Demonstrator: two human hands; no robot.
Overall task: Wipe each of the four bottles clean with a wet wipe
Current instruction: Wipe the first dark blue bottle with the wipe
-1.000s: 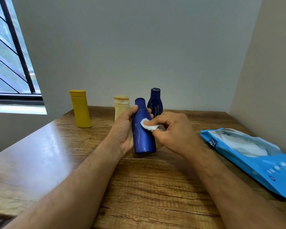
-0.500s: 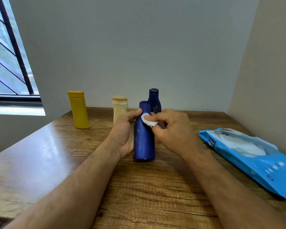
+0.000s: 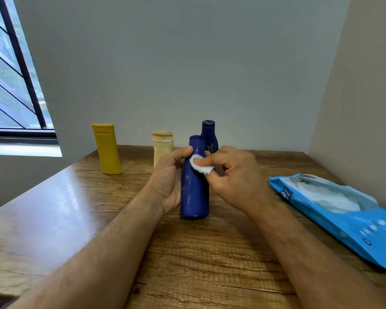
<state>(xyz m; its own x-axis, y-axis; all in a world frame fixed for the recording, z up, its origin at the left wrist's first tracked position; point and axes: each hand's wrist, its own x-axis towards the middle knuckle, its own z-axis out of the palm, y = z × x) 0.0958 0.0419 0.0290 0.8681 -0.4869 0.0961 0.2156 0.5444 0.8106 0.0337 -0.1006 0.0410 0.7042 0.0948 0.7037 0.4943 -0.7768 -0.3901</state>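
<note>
A tall blue bottle (image 3: 194, 192) stands upright on the wooden table (image 3: 54, 210) in front of me. My left hand (image 3: 168, 179) grips its body from the left, thumb up near the neck. My right hand (image 3: 234, 175) pinches a small folded white wet wipe (image 3: 200, 165) and presses it against the bottle's shoulder. Behind stand a second dark blue bottle (image 3: 208, 134), a cream bottle (image 3: 162, 144) partly hidden by my left hand, and a yellow bottle (image 3: 107, 149) further left.
An open blue pack of wet wipes (image 3: 334, 208) lies on the table at the right, close to the side wall. A barred window (image 3: 11, 85) is at the far left. The back wall runs right behind the bottles.
My right hand has slid the wipe up the blue bottle from its middle to its shoulder. The bottle has come upright from a slight tilt. My left hand keeps its hold.
</note>
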